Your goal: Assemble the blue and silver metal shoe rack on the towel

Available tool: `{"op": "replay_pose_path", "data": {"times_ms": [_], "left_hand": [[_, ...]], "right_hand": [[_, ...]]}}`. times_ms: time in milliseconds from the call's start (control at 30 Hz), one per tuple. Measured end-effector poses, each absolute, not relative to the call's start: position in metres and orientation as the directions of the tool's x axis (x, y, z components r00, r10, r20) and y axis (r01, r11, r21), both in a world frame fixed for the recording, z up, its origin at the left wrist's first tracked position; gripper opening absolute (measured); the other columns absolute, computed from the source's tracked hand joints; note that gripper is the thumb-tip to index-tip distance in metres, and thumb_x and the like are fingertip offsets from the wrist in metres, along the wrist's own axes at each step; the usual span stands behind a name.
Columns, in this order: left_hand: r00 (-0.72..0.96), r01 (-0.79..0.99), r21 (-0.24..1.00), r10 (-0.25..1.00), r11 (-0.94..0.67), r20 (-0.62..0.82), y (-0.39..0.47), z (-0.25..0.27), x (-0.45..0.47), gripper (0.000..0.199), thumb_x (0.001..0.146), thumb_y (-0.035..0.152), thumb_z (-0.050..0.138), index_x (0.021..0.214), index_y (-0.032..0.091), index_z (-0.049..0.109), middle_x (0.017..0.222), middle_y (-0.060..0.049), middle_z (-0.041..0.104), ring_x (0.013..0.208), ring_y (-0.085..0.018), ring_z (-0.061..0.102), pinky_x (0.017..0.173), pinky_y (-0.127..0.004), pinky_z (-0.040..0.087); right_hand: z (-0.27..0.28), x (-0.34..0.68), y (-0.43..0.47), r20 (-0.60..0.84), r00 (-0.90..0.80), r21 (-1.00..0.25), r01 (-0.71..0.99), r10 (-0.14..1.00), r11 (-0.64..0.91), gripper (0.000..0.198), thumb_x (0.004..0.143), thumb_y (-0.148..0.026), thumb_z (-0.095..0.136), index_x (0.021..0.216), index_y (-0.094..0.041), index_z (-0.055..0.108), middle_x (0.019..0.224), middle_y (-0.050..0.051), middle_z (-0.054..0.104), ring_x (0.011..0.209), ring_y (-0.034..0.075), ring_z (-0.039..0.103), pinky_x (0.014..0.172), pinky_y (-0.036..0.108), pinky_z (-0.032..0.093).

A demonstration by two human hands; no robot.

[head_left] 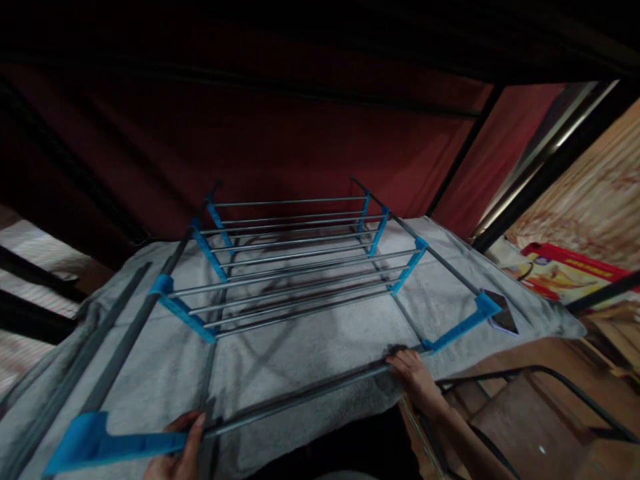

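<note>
Beyond the far edge of the grey cloth-covered bench [300, 353] rises one dark red screen [300, 150], crossed by dark bars. On the bench lies one rack [305, 270] of grey tubes, spreading from the near edge back toward the far edge, its far end near the screen. It lies mostly ahead of both hands, and its near side is right at them. Below the bench's right-hand edge is one metal-framed chair [530, 420], and farther off, beyond the right corner, one red and yellow box [575, 267].

One near tube [300, 393] runs roughly along the near edge, from hand to hand. The right hand [413, 373] curls over it, fingers bent down on the metal. The left hand [183, 448] is closed, thumb against fingers, on the rack's near left part, where a blue piece meets the tube.

Eight blue brackets [185, 310] show, four down each side; the right hand is just beside the nearest one on its side. The thin rods [300, 272] between the other six overlap too much for a sure count. One small dark flat object [504, 313] rests by the bench's right edge, next to the near right bracket.
</note>
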State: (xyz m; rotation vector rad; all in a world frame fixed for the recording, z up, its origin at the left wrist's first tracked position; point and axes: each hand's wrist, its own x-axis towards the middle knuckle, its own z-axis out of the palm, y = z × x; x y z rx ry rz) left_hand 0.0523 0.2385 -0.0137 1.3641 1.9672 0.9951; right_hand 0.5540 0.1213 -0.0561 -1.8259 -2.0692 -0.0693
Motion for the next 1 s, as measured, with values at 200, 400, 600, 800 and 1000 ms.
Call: {"op": "replay_pose_path", "data": {"times_ms": [200,400,600,800,1000], "left_hand": [[-0.346,0.457,0.875,0.938,0.163,0.006,0.234,-0.017,0.059,0.054,0.066,0.072,0.062,0.085,0.022,0.070,0.086,-0.009,0.076,0.095,-0.035,0.071,0.089,-0.047,0.055],[-0.291,0.378,0.914,0.956,0.146,-0.032,0.228,-0.018,0.054,0.052,0.068,0.066,0.071,0.090,0.019,0.073,0.095,-0.012,0.075,0.100,-0.034,0.070,0.098,-0.049,0.053],[0.058,0.261,0.956,0.986,0.135,-0.155,0.217,0.013,0.017,0.045,0.069,0.046,0.081,0.108,0.025,0.075,0.119,-0.012,0.072,0.118,-0.034,0.064,0.106,-0.049,0.050],[-0.168,0.415,0.904,0.985,0.102,-0.034,0.244,0.018,-0.030,0.036,0.072,0.048,0.064,0.090,0.019,0.075,0.095,-0.012,0.075,0.090,-0.032,0.071,0.090,-0.047,0.057],[-0.300,0.819,0.565,0.914,0.099,0.274,0.285,0.004,-0.067,0.042,0.082,0.028,0.045,0.115,0.013,0.067,0.124,-0.017,0.064,0.113,-0.030,0.063,0.101,-0.042,0.050]], "right_hand": [[-0.084,0.578,0.113,0.386,-0.163,-0.201,0.946,0.908,0.256,0.031,0.096,-0.022,0.047,0.119,-0.029,0.067,0.110,0.009,0.072,0.101,0.028,0.068,0.084,0.043,0.052],[-0.106,0.592,0.114,0.445,-0.186,-0.144,0.951,0.876,0.275,0.027,0.093,-0.032,0.054,0.117,-0.029,0.067,0.110,0.008,0.073,0.099,0.028,0.070,0.082,0.040,0.051],[-0.109,0.598,0.116,0.445,-0.188,-0.178,0.940,0.876,0.292,0.036,0.086,-0.034,0.057,0.121,-0.039,0.063,0.105,0.007,0.074,0.091,0.031,0.072,0.075,0.044,0.051],[-0.105,0.597,0.120,0.500,-0.199,-0.148,0.939,0.843,0.309,0.038,0.083,-0.033,0.057,0.121,-0.039,0.062,0.109,0.007,0.074,0.094,0.033,0.072,0.077,0.046,0.050],[-0.100,0.593,0.116,0.471,-0.284,-0.028,0.942,0.835,0.336,0.033,0.090,-0.033,0.051,0.121,-0.024,0.059,0.109,0.009,0.073,0.095,0.027,0.070,0.079,0.037,0.047]]}}
